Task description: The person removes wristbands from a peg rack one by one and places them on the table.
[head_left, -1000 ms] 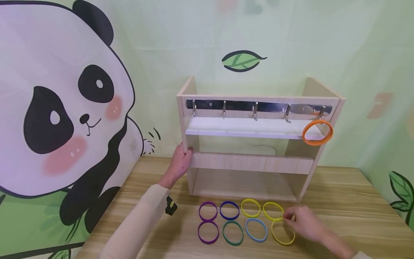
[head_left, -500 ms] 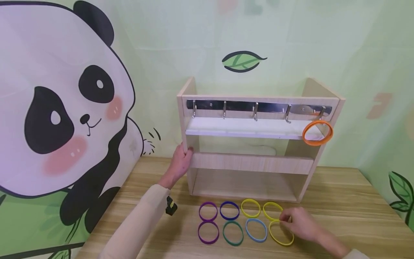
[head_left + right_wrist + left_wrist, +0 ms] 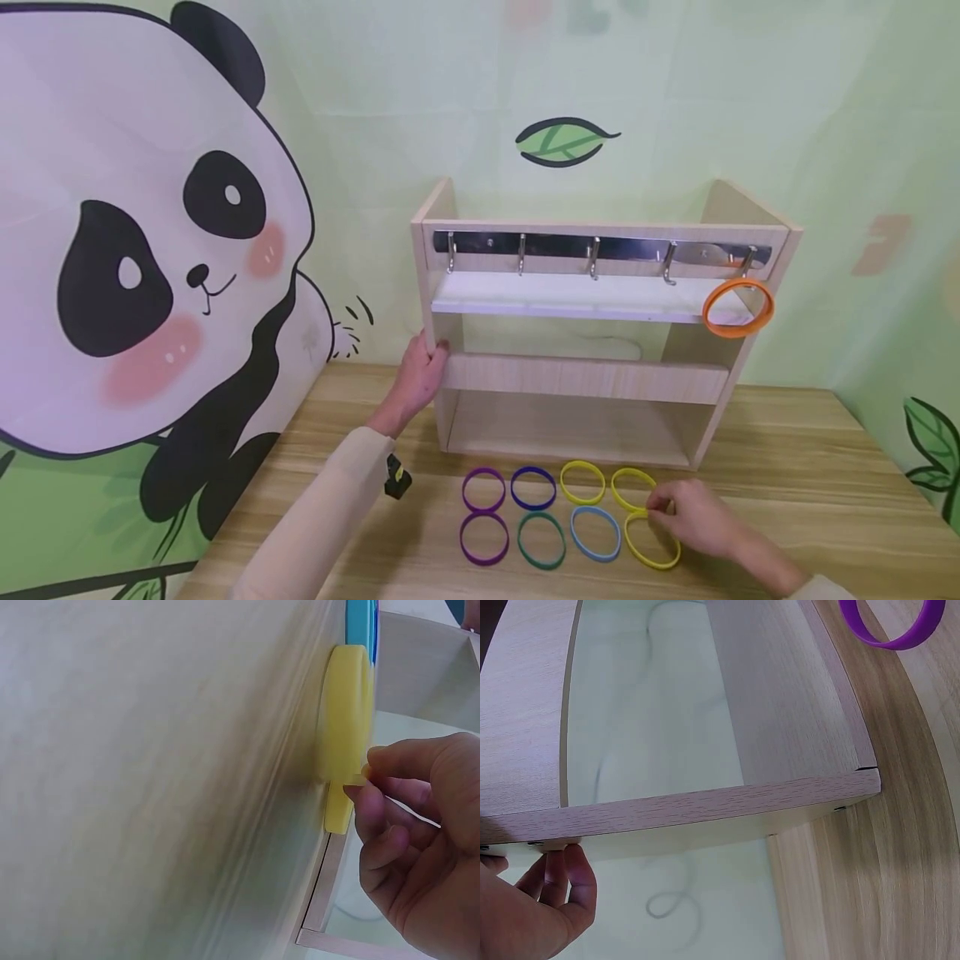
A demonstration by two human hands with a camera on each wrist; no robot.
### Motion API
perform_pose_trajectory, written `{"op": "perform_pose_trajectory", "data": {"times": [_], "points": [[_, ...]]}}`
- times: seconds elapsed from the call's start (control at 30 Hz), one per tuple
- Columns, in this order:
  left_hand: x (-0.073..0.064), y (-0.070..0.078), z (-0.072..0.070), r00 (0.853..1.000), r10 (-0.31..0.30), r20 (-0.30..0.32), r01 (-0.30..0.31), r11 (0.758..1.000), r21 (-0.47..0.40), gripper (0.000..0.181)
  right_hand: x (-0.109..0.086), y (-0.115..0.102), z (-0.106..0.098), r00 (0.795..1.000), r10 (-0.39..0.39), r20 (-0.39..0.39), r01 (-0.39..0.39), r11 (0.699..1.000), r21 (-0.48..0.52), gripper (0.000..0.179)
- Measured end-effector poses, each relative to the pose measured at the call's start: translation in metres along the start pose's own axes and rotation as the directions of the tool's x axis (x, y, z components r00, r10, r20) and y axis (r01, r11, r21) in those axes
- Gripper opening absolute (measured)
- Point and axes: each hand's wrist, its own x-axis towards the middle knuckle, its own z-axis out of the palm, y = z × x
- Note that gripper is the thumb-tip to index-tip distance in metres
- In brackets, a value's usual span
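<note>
My left hand (image 3: pixel 418 372) grips the left side panel of a small wooden shelf (image 3: pixel 585 379), thumb on the inner side. In the left wrist view its fingers (image 3: pixel 581 881) press against the panel. On the table in front, my right hand (image 3: pixel 693 517) pinches the upper rim of the front-right yellow silicone wristband (image 3: pixel 660 567) between thumb and index finger. That wristband (image 3: pixel 345 712) shows edge-on in the right wrist view. Another yellow wristband (image 3: pixel 633 471) lies right behind it. An orange wristband (image 3: pixel 731 331) hangs from the rightmost hook of the metal rail (image 3: pixel 555 246).
Left of my right hand, two rows hold purple (image 3: pixel 483 562), dark blue (image 3: pixel 533 506), green (image 3: pixel 542 567), light blue (image 3: pixel 597 557) and yellow (image 3: pixel 582 501) wristbands. A black device (image 3: pixel 397 477) shows by the left sleeve. A panda-print backdrop (image 3: pixel 360 167) stands behind the table.
My right hand has shifted slightly left, and the front-right yellow wristband has moved a little with it. My left hand keeps its grip on the shelf.
</note>
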Motion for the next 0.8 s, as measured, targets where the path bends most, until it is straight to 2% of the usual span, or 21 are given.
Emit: {"op": "perform_pose_trajectory", "data": {"times": [0.43,0.57,0.8], "points": [[-0.001,0.0,0.0,1.0,-0.017,-0.006,0.017,1.0,0.013,0.045,0.001,-0.001,-0.013,0.993,0.032,-0.118,-0.029,0.999,0.026,0.008],[0.0,0.0,0.0,1.0,-0.006,-0.004,0.006,1.0,0.003,0.045,0.004,0.0,-0.022,0.983,0.041,-0.179,-0.039,0.999,0.016,0.008],[0.0,-0.001,0.0,1.0,-0.004,-0.002,0.004,1.0,-0.003,0.045,0.007,-0.001,-0.045,0.958,0.106,-0.265,-0.105,0.994,0.019,0.009]]}}
